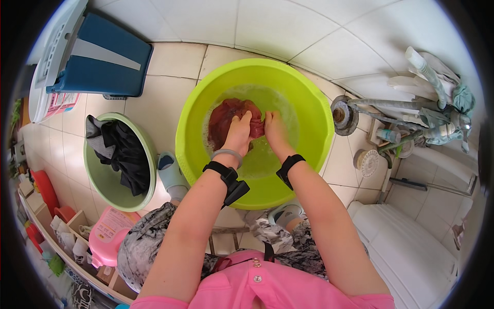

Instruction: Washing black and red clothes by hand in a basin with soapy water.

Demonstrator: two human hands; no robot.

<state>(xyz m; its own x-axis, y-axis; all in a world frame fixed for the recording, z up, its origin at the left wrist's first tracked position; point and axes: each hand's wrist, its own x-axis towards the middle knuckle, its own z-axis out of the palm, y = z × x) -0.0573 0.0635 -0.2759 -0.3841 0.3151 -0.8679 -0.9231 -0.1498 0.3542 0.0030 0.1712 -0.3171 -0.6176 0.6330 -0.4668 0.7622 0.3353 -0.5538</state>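
A large lime-green plastic basin stands on the tiled floor in front of me, with soapy water in its bottom. In it lies a wet dark-red cloth, bunched up. My left hand grips the cloth near its right side. Close by, my right hand has its fingers curled at the cloth's gathered right end, pinching it. The fingertips of the right hand are partly blurred. Black straps are on both wrists, and a grey band circles the left one.
Left of the basin, a pale green tub holds black and grey clothing. Behind it is a blue bin. A pink detergent bottle stands at lower left. Right are a floor drain, hoses and a white ridged panel.
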